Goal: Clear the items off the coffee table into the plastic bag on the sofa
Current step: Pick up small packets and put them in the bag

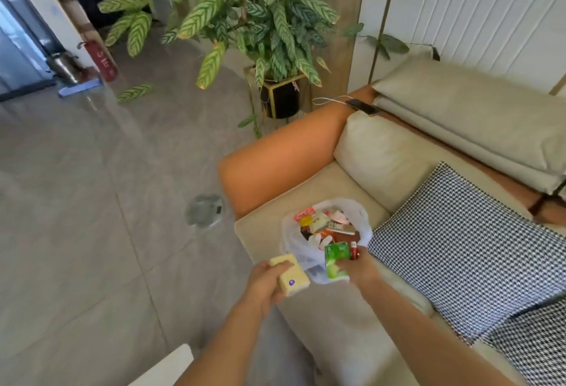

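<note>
Sofa [309, 189] seat carries the open plastic bag [291, 237], part-filled with packets. Left grip [266, 283] holds a yellow packet [291, 275] just left of the bag. Right grip [360, 267] holds a green packet [335, 258] and a small red item [354, 249] over the bag's near rim.

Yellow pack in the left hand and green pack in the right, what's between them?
In the head view, only the plastic bag's near edge lies between the yellow pack and green pack.

Beige sofa [337, 318], plastic bag [294, 248], houndstooth cushion [459, 251], phone [363, 106]
</note>
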Tool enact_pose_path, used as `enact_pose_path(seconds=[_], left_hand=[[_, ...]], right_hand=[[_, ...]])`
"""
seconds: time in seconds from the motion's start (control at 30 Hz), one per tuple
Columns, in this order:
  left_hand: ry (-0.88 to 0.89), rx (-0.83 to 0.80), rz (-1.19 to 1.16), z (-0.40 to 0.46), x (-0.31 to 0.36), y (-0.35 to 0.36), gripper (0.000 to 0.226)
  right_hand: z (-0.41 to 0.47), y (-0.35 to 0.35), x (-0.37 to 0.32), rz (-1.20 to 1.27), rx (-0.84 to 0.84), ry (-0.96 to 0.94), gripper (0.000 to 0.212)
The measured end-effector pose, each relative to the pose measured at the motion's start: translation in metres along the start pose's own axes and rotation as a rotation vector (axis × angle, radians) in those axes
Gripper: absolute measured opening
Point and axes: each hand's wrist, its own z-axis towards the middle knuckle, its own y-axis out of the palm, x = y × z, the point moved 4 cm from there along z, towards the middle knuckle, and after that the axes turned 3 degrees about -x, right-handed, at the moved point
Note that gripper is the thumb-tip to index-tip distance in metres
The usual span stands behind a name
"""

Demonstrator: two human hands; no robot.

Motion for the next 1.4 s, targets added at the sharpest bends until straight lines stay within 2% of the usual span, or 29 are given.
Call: enact_pose_path(seconds=[0.1,0.27,0.47,0.67,0.77,0.8,0.9,0.97,1.03,1.1,1.23,1.4], left_hand=[[0.012,-0.030,0.069,0.030,0.021,0.022,0.022],[-0.011,0.015,0.080,0.095,0.047,0.057,0.040],[-0.086,0.054,0.127,0.189,0.051,0.085,0.029],[-0.180,0.137,0.170,0.275,0.029,0.095,0.040],[-0.189,0.158,0.154,0.310,0.016,0.099,0.038],[-0.190,0.167,0.149,0.321,0.012,0.100,0.036],[-0.205,0.159,0.182,0.347,0.003,0.105,0.038],[-0.234,0.144,0.252,0.355,-0.001,0.110,0.039],[-0.231,0.137,0.314,0.353,-0.002,0.114,0.041],[-0.194,0.127,0.366,0.346,-0.006,0.114,0.054],[-0.189,0.099,0.390,0.325,-0.006,0.107,0.056],[-0.204,0.094,0.351,0.289,-0.003,0.096,0.043]], right_hand=[[0.029,-0.011,-0.011,-0.024,0.058,0.015,0.040],[0.095,-0.024,-0.034,-0.187,0.009,-0.022,0.033],[0.191,-0.023,-0.042,-0.362,-0.010,0.007,0.027],[0.273,-0.007,-0.017,-0.485,-0.036,0.043,0.031],[0.306,0.006,-0.003,-0.542,-0.093,-0.004,0.024],[0.315,0.010,0.001,-0.561,-0.120,-0.028,0.025],[0.333,0.020,0.013,-0.589,-0.212,-0.070,0.048],[0.338,0.022,0.019,-0.630,-0.245,-0.044,0.054],[0.340,0.019,0.025,-0.678,-0.242,-0.032,0.050],[0.338,0.015,0.028,-0.704,-0.223,-0.032,0.049],[0.323,0.011,0.022,-0.807,-0.217,-0.061,0.063],[0.293,0.019,0.010,-0.825,-0.204,-0.075,0.037]])
